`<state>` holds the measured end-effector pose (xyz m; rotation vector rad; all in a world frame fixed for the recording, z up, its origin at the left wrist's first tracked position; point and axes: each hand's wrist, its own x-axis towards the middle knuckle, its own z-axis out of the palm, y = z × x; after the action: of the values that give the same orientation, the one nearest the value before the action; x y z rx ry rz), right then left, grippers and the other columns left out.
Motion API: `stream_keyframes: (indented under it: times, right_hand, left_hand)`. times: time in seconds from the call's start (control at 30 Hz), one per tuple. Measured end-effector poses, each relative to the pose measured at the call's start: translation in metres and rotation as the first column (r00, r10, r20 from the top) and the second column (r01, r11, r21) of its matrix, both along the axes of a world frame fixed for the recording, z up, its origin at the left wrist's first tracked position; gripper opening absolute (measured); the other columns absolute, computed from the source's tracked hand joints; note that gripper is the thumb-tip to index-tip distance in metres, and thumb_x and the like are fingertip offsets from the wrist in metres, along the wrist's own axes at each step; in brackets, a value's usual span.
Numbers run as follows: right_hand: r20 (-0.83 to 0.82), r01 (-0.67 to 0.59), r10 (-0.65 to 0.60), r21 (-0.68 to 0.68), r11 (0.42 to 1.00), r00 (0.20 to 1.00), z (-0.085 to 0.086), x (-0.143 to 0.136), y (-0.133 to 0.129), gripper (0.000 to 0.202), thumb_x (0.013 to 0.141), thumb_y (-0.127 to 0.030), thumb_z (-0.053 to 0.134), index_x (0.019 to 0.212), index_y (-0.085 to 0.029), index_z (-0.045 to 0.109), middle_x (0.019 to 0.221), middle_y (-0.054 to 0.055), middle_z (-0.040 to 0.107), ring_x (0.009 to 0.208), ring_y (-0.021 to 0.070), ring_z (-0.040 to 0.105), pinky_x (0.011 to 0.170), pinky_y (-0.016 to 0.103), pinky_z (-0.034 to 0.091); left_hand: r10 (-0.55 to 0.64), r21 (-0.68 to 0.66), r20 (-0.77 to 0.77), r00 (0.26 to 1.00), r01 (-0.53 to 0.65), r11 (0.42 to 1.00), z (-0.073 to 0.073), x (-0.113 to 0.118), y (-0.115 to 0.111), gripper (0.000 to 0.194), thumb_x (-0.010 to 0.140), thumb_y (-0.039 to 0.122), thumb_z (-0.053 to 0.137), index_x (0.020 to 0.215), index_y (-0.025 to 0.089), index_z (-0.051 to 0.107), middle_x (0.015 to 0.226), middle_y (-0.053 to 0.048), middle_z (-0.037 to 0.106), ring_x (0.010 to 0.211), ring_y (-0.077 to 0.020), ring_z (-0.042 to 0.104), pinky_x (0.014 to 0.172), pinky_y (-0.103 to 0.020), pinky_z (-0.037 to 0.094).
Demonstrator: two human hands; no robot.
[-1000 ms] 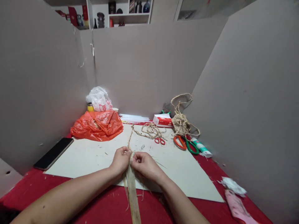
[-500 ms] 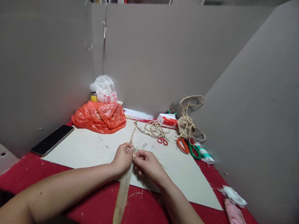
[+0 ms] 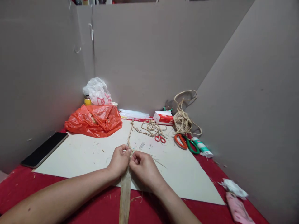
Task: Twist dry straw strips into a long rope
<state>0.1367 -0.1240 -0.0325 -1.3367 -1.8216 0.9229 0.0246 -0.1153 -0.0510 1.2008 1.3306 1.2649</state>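
A thin braided cord (image 3: 130, 137) runs from a knot on the white board down to my fingers. My left hand (image 3: 119, 160) pinches the cord where it meets a flat, pale brown strip (image 3: 125, 194), which hangs down past the board's front edge. Close against it on the right, my right hand (image 3: 143, 166) is closed, thumb and forefinger together at the same spot; what exactly they grip is too small to tell. Thin loose fibres stick out to the right of my right hand.
On the white board (image 3: 81, 155) lie small red-handled scissors (image 3: 160, 139) and loose cord (image 3: 151, 128). A red bag (image 3: 95, 121) and phone (image 3: 44, 150) lie left; a twine ball (image 3: 183, 122), larger scissors (image 3: 180, 141) and tube (image 3: 202, 147) right. Grey panels surround the table.
The view has shifted slightly. My right hand's fingers have closed further and lie nearer my left hand's fingertips. The flat strip hangs straighter, and more fibres show to the right.
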Motion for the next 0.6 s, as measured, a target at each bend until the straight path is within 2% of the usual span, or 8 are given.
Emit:
stream_keyframes:
  times: [0.03, 0.1, 0.2, 0.27, 0.4, 0.53, 0.6]
  right_hand:
    - [-0.022, -0.008, 0.008, -0.01, 1.0, 1.0, 0.0005, 0.0008, -0.0002, 0.016, 0.067, -0.02, 0.048, 0.053, -0.017, 0.041, 0.05, -0.003, 0.042, 0.049, 0.0076, 0.036, 0.045, 0.019, 0.026]
    - [-0.11, -0.061, 0.048, -0.126, 0.99, 0.993, 0.0019, 0.0028, -0.0001, 0.017, 0.068, -0.024, 0.049, 0.055, -0.018, 0.041, 0.048, -0.004, 0.042, 0.044, 0.0072, 0.038, 0.042, 0.019, 0.027]
    - [-0.254, -0.166, 0.075, -0.356, 0.92, 0.964, 0.0052, 0.0057, 0.0012, 0.016, 0.069, -0.03, 0.05, 0.06, -0.019, 0.042, 0.043, -0.006, 0.042, 0.034, 0.0077, 0.039, 0.035, 0.019, 0.027]
    - [-0.295, -0.179, 0.059, -0.399, 0.899, 0.954, 0.0074, 0.0068, 0.0021, 0.016, 0.068, -0.03, 0.052, 0.061, -0.019, 0.042, 0.042, -0.007, 0.043, 0.031, 0.0076, 0.039, 0.033, 0.018, 0.027]
    - [-0.288, -0.171, 0.069, -0.345, 0.923, 0.955, 0.009, 0.0057, 0.0022, 0.014, 0.067, -0.025, 0.05, 0.059, -0.02, 0.04, 0.042, -0.008, 0.04, 0.033, 0.0059, 0.034, 0.035, 0.017, 0.025]
    - [-0.156, -0.135, 0.114, -0.128, 0.983, 0.981, 0.0057, 0.0021, 0.0004, 0.015, 0.066, -0.02, 0.048, 0.055, -0.018, 0.039, 0.048, -0.006, 0.037, 0.044, 0.0058, 0.033, 0.042, 0.018, 0.025]
    - [-0.028, -0.068, 0.067, -0.019, 0.998, 0.997, 0.0031, 0.0026, 0.0007, 0.016, 0.066, -0.019, 0.047, 0.053, -0.018, 0.039, 0.05, -0.005, 0.039, 0.048, 0.0073, 0.035, 0.045, 0.019, 0.026]
  left_hand:
    - [-0.002, 0.008, -0.004, 1.0, 0.002, 1.0, -0.0003, -0.0002, 0.0001, 0.018, 0.074, 0.032, 0.051, 0.07, 0.015, 0.052, 0.053, 0.004, 0.046, 0.048, -0.0087, 0.039, 0.048, -0.02, 0.031]
    - [0.0, 0.01, -0.011, 1.0, 0.0, 1.0, -0.0006, -0.0005, -0.0001, 0.018, 0.075, 0.033, 0.051, 0.071, 0.015, 0.052, 0.053, 0.005, 0.045, 0.048, -0.0086, 0.038, 0.047, -0.02, 0.03]
    - [0.01, -0.001, -0.027, 1.0, -0.01, 1.0, 0.0001, -0.0004, -0.0012, 0.018, 0.077, 0.034, 0.049, 0.074, 0.016, 0.051, 0.051, 0.006, 0.043, 0.045, -0.0083, 0.037, 0.045, -0.019, 0.03]
    - [0.02, 0.005, -0.039, 0.999, -0.019, 1.0, 0.001, 0.0, -0.002, 0.018, 0.078, 0.034, 0.049, 0.074, 0.017, 0.051, 0.051, 0.006, 0.043, 0.046, -0.0082, 0.037, 0.045, -0.019, 0.03]
    - [0.052, 0.037, -0.058, 0.997, -0.05, 0.998, 0.0014, 0.0008, -0.0022, 0.016, 0.079, 0.031, 0.048, 0.073, 0.016, 0.051, 0.054, 0.005, 0.044, 0.05, -0.0087, 0.039, 0.048, -0.019, 0.032]
    - [0.025, 0.039, -0.038, 0.999, -0.023, 0.999, 0.0003, 0.0007, -0.0011, 0.014, 0.079, 0.028, 0.047, 0.072, 0.016, 0.05, 0.054, 0.005, 0.043, 0.049, -0.0086, 0.038, 0.049, -0.019, 0.032]
    - [0.009, 0.028, -0.033, 0.999, -0.008, 1.0, -0.0002, 0.0002, -0.0008, 0.014, 0.079, 0.027, 0.047, 0.071, 0.017, 0.05, 0.054, 0.006, 0.042, 0.048, -0.0082, 0.037, 0.049, -0.019, 0.031]
